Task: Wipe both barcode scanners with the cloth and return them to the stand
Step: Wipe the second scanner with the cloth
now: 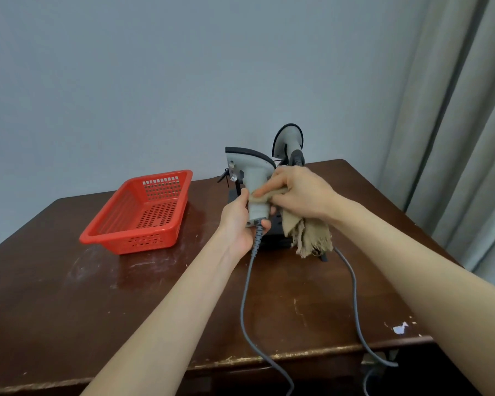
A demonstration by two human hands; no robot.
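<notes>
Two hands at work above the table (69,295), toward its far edge. My left hand (239,227) grips the butt of the grey scanner (252,178), fingers curled round the handle, scanner head upward. My right hand (300,192) holds the tan cloth (309,235) against that handle, fingers bent over the fabric; the frayed end hangs below my palm. Second scanner (287,138) sits on the black stand (275,227) just behind, near the far right corner. Held unit's cable (245,295) and other cable (355,290) run off the near edge. Red basket (143,212) lies left of the stand.
</notes>
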